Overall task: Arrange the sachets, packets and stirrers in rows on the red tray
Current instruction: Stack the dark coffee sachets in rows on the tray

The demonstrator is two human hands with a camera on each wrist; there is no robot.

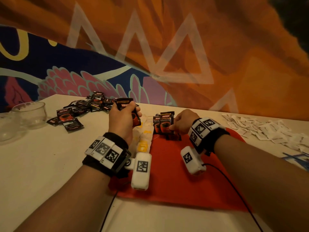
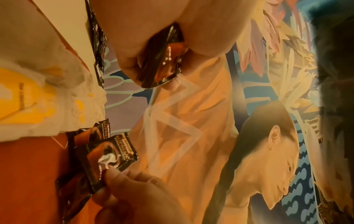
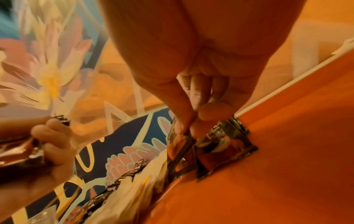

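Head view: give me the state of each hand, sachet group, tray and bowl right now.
Left hand: gripping black coffee sachets, raised.
Right hand: pinching a coffee sachet upright on the red tray.
Yellow-and-white packets: rowed along the tray's left side.
Coffee sachet pile: loose on table.
White sachets: scattered.
Glass bowls: upright, empty.

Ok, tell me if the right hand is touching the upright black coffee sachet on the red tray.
Touching. The right wrist view shows the right hand pinching the upright black coffee sachet.
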